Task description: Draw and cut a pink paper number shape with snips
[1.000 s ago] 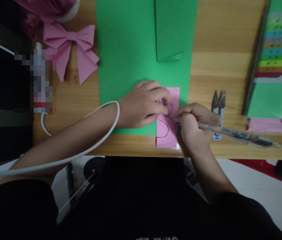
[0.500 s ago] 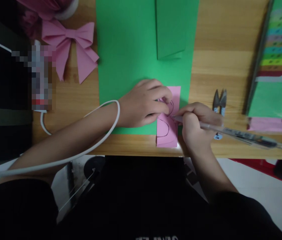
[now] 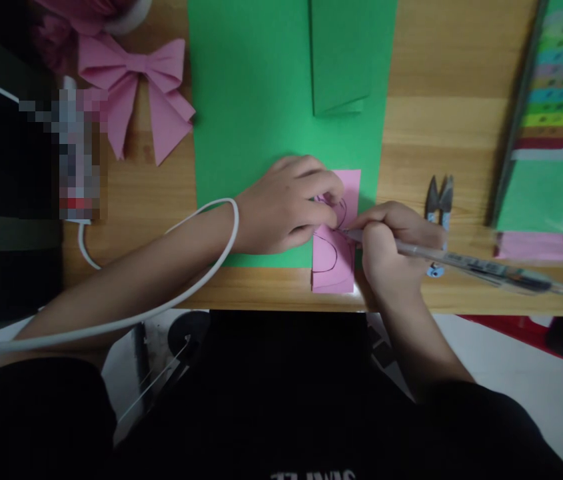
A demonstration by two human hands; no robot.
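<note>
"Near the table's (image 3: 431, 127) front edge, where does the pink paper (image 3: 334, 263) lie?"

"Partly on the green sheet (image 3: 246, 87), with its lower end over bare wood. Dark curved lines run across it."

"And the hands?"

"The left hand (image 3: 288, 207) lies over the paper's left side, fingers bent and close together. I can't tell whether it pinches the paper or just presses on it. The right hand (image 3: 396, 247) grips a slim pen (image 3: 481, 265) near its point, which is down at the paper."

"How would that paper handle?"

"Light, I'd judge, and fairly crisp, so it could slide under a pen and crease if squeezed. I'd press it flat with spread fingertips beside the lines, or lift it by a plain edge."

"What's beside the right hand?"

"Small snips (image 3: 445, 195), blades pointing away from the person."
</note>
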